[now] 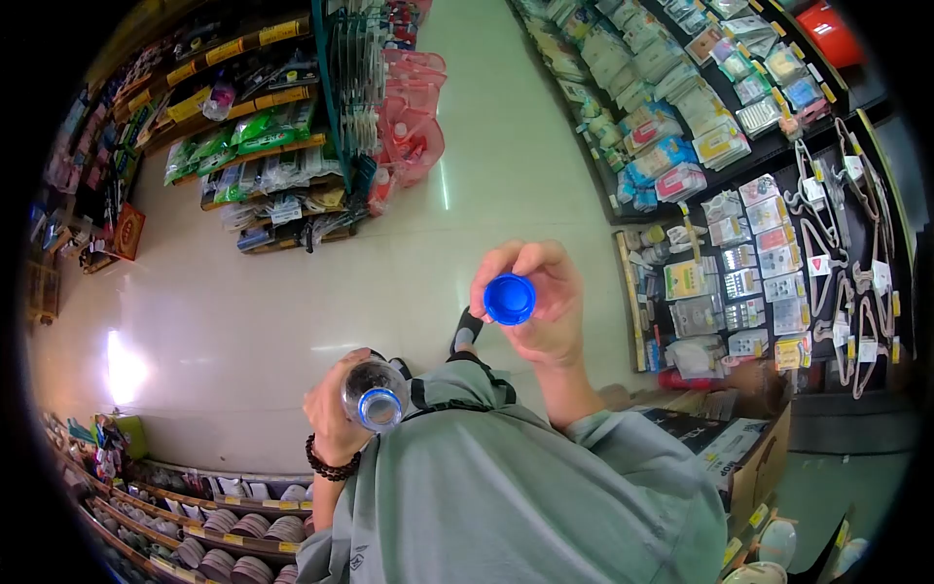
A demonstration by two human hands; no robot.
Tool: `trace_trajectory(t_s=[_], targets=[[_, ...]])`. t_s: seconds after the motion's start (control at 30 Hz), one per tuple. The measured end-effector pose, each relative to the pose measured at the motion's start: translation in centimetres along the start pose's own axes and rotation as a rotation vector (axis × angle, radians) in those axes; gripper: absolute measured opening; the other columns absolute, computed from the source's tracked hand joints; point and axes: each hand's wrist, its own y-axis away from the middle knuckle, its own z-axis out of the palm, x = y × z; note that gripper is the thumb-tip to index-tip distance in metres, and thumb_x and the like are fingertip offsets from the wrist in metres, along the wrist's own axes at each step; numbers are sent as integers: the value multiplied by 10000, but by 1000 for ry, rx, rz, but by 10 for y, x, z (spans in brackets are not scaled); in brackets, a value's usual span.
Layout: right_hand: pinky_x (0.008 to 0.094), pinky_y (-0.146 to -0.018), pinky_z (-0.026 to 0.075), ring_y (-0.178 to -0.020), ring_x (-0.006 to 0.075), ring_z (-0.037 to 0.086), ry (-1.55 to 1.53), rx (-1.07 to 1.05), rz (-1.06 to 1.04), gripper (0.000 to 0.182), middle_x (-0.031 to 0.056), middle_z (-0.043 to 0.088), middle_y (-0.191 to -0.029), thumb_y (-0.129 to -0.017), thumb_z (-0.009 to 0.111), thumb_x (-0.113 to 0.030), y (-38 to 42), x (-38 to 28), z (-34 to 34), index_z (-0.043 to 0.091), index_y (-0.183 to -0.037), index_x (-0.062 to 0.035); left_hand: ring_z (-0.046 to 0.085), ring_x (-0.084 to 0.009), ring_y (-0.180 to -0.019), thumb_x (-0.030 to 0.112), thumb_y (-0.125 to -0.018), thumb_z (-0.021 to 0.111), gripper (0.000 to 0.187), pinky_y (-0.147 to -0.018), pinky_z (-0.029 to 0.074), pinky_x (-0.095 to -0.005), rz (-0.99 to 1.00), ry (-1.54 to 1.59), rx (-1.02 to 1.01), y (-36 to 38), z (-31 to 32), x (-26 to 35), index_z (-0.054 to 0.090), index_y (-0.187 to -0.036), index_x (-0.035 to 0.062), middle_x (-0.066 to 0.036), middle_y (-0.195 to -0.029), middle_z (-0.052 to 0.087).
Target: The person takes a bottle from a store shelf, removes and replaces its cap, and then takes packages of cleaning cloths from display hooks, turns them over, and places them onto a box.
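Note:
My left hand (pixel 336 407), with a dark beaded bracelet at the wrist, is closed around a clear plastic bottle (pixel 362 382). The bottle's open mouth, ringed in blue, points up toward me. Higher up and to the right, my right hand (pixel 545 302) pinches a blue bottle cap (pixel 510 299) between thumb and fingers. The cap's hollow side faces me. Cap and bottle are well apart. Both hands are in front of my grey-green shirt (pixel 506 487).
Shelves with green packages (pixel 263 128) and pink plastic goods (pixel 409 127) stand at the upper left. Racks of packaged goods (pixel 681 107) and hangers (pixel 842 263) line the right. Stacked bowls (pixel 248 526) fill shelves at lower left. A cardboard box (pixel 764 457) sits at lower right.

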Motion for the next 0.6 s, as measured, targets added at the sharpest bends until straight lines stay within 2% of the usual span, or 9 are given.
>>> trace_trajectory(t_s=[0.33,0.5,0.6], targets=[[386,-788,566,-921,280,662,-3,-17,-28,491,241,615,-1127,-817,834,-93,13,-4,6,549,-1205,0,737,-222,-821,201,-607,951,650,-708,570,-332,-11,-29,-8,7,-3,7,608,-1137,46,-78,-1018,749],[359,-753,570,-910,269,664,60,23,-25,487,246,627,-1101,-836,835,-167,19,-8,5,559,-1197,11,735,-216,-814,198,-599,949,666,-709,570,-329,-19,-66,-24,14,-3,7,603,-1149,52,-73,-1021,746],[347,-715,577,-868,266,674,61,69,-1,495,241,644,-1070,-863,819,-240,25,-9,6,560,-1201,13,742,-252,-856,81,-656,862,546,-728,578,-324,-42,16,-11,17,-3,11,627,-1146,18,-110,-1060,742]])
